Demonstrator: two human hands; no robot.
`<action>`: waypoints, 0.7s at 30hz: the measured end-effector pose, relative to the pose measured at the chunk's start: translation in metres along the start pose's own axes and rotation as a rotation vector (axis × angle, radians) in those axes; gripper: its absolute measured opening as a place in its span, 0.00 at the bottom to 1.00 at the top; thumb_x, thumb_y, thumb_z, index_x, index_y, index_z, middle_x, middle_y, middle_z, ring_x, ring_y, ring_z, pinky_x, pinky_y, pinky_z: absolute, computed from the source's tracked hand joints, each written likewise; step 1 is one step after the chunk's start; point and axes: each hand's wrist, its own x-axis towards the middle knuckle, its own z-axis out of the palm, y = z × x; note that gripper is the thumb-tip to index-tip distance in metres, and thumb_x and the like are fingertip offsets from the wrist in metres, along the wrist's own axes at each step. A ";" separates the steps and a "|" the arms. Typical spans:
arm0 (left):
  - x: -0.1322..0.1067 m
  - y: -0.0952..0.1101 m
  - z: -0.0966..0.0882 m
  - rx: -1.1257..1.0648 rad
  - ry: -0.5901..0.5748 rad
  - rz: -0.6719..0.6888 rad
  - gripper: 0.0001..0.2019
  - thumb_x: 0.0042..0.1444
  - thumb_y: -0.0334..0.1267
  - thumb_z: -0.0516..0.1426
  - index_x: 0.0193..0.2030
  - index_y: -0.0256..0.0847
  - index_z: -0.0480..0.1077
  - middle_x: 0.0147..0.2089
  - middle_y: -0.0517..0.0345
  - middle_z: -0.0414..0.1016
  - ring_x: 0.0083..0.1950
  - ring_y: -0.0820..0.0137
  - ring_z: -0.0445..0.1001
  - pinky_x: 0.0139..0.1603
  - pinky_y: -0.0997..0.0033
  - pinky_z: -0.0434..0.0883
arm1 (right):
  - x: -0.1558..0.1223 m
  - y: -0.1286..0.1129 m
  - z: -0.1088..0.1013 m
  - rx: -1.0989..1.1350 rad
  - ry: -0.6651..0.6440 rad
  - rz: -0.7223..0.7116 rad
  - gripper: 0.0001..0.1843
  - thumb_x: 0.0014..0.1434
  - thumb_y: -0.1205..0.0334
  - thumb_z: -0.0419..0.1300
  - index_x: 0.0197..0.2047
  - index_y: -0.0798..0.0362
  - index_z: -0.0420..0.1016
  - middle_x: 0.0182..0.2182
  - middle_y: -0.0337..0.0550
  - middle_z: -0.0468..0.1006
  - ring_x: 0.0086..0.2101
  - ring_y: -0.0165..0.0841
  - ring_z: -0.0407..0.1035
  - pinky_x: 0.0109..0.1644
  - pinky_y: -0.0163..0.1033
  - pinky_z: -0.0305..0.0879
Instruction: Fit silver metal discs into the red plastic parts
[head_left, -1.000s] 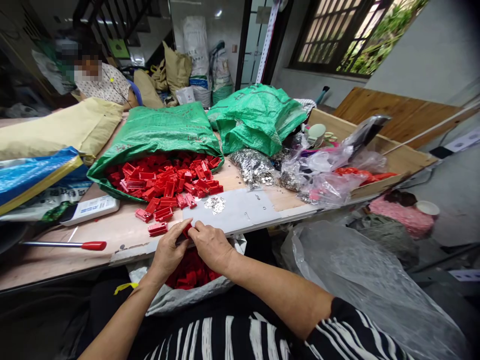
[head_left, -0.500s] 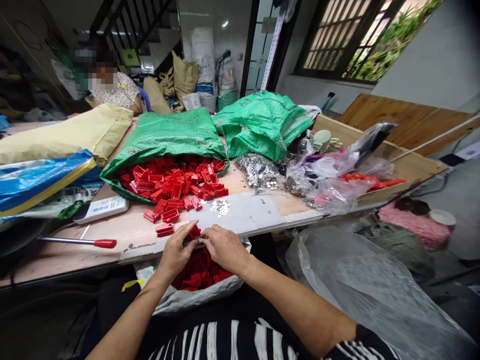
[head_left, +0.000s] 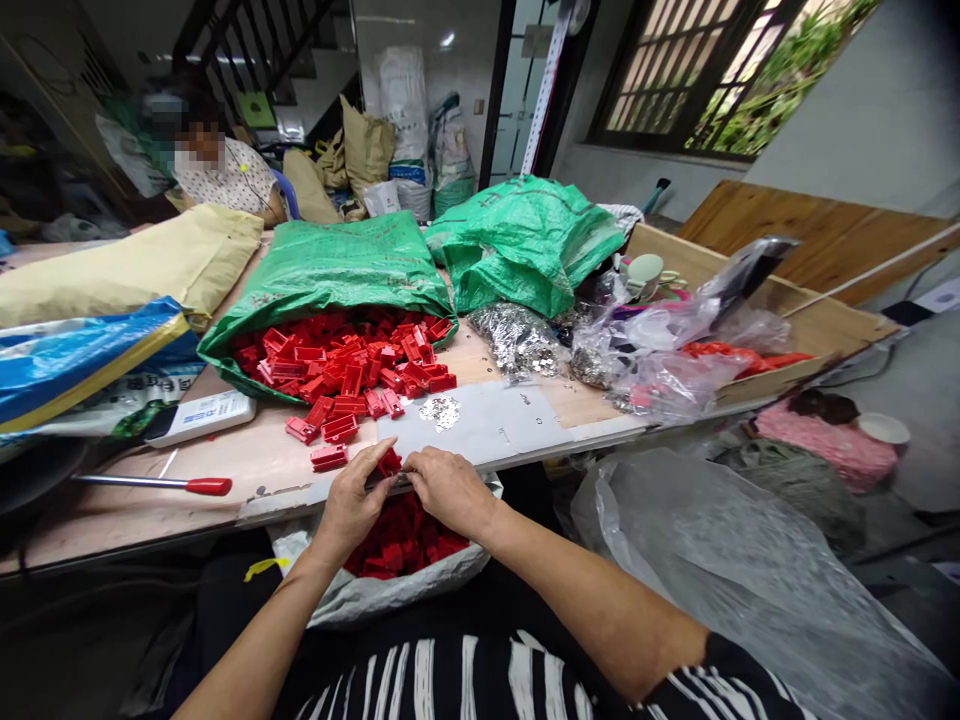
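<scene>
My left hand [head_left: 358, 500] holds a small red plastic part [head_left: 389, 462] between thumb and fingers at the table's front edge. Close against that part, my right hand [head_left: 450, 488] is pinched; whatever its fingertips grip is too small to make out. Below both hands, a white woven sack [head_left: 375, 600] stands open with many red parts [head_left: 397, 540] inside. On the table ahead, more red parts [head_left: 341, 365] spill from a green woven bag [head_left: 352, 265]. A little pile of shiny flat metal pieces [head_left: 440, 412] lies on a grey sheet [head_left: 495, 425] just beyond my hands.
A red-handled lever [head_left: 208, 486] and a white box [head_left: 202, 417] are at the left. To the right are a clear bag of metal pieces [head_left: 521, 340] and a wooden tray [head_left: 840, 335] with plastic bags. Clear plastic sheeting [head_left: 720, 560] hangs low right. A person [head_left: 225, 180] sits across the table.
The view has shifted very slightly. Both hands stay at the same spot around the red plastic part, with hardly any visible movement.
</scene>
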 end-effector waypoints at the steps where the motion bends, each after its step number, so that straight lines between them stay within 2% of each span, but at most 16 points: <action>1: 0.000 0.000 0.000 0.001 0.000 -0.003 0.26 0.56 0.30 0.55 0.61 0.48 0.62 0.57 0.53 0.71 0.60 0.64 0.69 0.61 0.57 0.65 | 0.000 -0.001 0.000 -0.018 0.004 -0.003 0.12 0.65 0.61 0.48 0.46 0.50 0.71 0.40 0.45 0.75 0.40 0.35 0.72 0.42 0.37 0.64; 7: 0.000 0.001 0.001 0.004 0.014 -0.011 0.26 0.54 0.28 0.55 0.61 0.47 0.63 0.57 0.53 0.72 0.59 0.63 0.69 0.61 0.56 0.65 | 0.002 -0.015 0.008 -0.125 0.009 0.034 0.13 0.66 0.64 0.45 0.48 0.51 0.68 0.41 0.47 0.74 0.37 0.35 0.73 0.39 0.38 0.66; 11: 0.000 0.001 0.002 -0.004 0.028 -0.020 0.26 0.54 0.27 0.53 0.60 0.46 0.64 0.57 0.54 0.73 0.59 0.63 0.69 0.61 0.57 0.66 | 0.004 -0.020 0.012 -0.111 0.030 0.044 0.13 0.65 0.67 0.46 0.49 0.52 0.67 0.42 0.47 0.73 0.38 0.35 0.72 0.39 0.38 0.66; 14: -0.001 -0.002 0.002 -0.018 0.041 -0.014 0.24 0.54 0.29 0.55 0.58 0.45 0.65 0.56 0.52 0.73 0.57 0.63 0.71 0.60 0.57 0.67 | 0.002 -0.013 0.010 -0.031 0.041 0.022 0.12 0.65 0.64 0.48 0.49 0.52 0.66 0.42 0.46 0.73 0.40 0.34 0.72 0.42 0.38 0.65; 18: -0.007 -0.004 0.001 -0.025 0.099 -0.020 0.19 0.54 0.34 0.58 0.54 0.44 0.67 0.50 0.52 0.76 0.50 0.64 0.75 0.53 0.60 0.71 | -0.009 0.002 0.006 0.169 0.114 -0.066 0.13 0.66 0.63 0.47 0.52 0.51 0.65 0.44 0.45 0.72 0.44 0.33 0.69 0.47 0.37 0.62; 21: -0.013 0.001 -0.002 -0.007 0.148 0.001 0.18 0.52 0.38 0.61 0.50 0.44 0.67 0.45 0.53 0.77 0.46 0.64 0.76 0.50 0.61 0.71 | -0.020 0.011 0.004 0.354 0.145 -0.098 0.11 0.66 0.66 0.46 0.48 0.51 0.65 0.43 0.43 0.72 0.43 0.32 0.67 0.47 0.36 0.61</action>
